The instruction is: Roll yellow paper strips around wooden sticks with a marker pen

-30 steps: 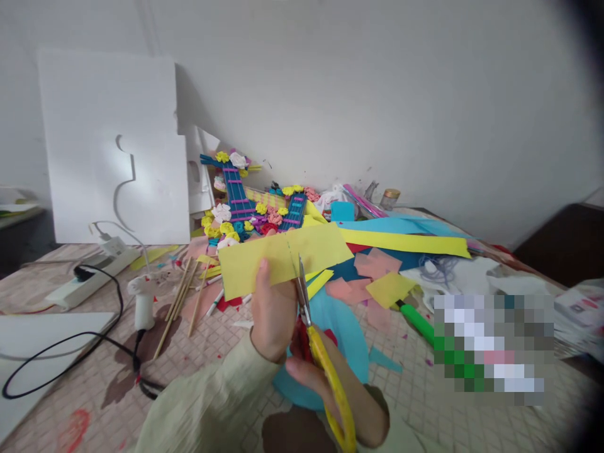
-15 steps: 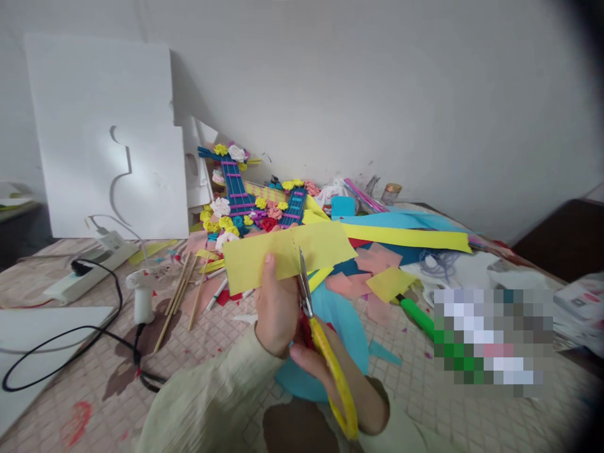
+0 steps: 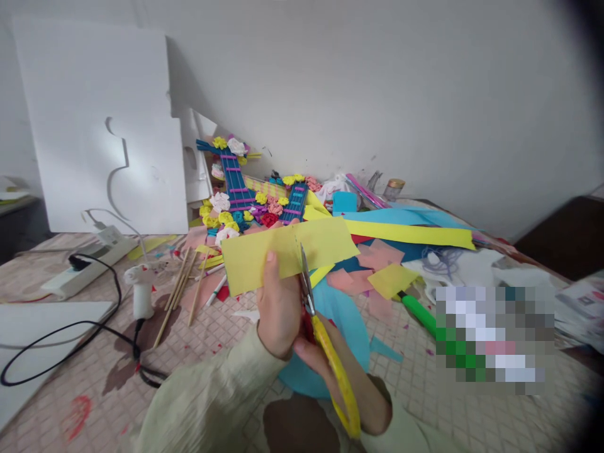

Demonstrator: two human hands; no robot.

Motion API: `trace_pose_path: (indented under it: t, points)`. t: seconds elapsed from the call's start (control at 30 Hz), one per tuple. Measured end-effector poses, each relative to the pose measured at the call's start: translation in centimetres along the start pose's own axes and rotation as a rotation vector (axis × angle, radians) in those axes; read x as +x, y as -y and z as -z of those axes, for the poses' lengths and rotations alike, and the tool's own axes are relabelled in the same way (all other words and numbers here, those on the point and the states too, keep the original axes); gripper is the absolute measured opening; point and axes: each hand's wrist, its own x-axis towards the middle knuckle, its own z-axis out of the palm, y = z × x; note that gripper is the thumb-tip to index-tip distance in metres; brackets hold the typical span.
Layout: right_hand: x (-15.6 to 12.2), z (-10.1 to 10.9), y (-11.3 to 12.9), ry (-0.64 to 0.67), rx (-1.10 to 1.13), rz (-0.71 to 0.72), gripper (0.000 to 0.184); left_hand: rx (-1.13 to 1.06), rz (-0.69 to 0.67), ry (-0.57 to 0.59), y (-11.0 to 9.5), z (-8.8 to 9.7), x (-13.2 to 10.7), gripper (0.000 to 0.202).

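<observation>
My left hand (image 3: 277,308) pinches a yellow paper strip (image 3: 250,258) held level above the table, thumb on its front face. My right hand (image 3: 349,387) is closed through the handles of yellow scissors (image 3: 330,362). Their metal blades point up and sit in a cut at the middle of the strip. A blue paper sheet (image 3: 349,321) lies on the table right under both hands.
White glue gun (image 3: 140,292) with black cord, power strip (image 3: 82,267) and wooden sticks (image 3: 182,289) lie left. A blue craft piece with paper flowers (image 3: 240,201) leans at the wall by white foam boards (image 3: 101,126). Paper scraps and a green marker (image 3: 418,313) lie right.
The scissor blades have moved a little further up into the yellow strip. The view has shifted slightly; both hands keep their grips.
</observation>
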Motion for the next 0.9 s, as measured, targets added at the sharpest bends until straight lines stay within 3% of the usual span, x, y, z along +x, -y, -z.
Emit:
trace_pose_path:
  t: [0.13, 0.53, 0.7, 0.9]
  points:
    - [-0.1, 0.0, -0.3, 0.059, -0.027, -0.051, 0.017, 0.012, 0.007, -0.039, 0.2, 0.3, 0.0, 0.030]
    - [0.0, -0.1, 0.0, 0.063, -0.074, -0.141, 0.017, 0.070, 0.039, -0.121, 0.4, 0.5, 0.0, 0.029]
    - [0.1, -0.1, 0.7, 0.079, -0.111, -0.163, 0.017, 0.168, 0.020, -0.148, 0.5, 0.6, -0.1, 0.034]
    - [0.2, -0.3, 0.9, 0.081, -0.132, -0.139, 0.015, 0.136, 0.021, -0.145, 0.5, 0.5, -0.1, 0.032]
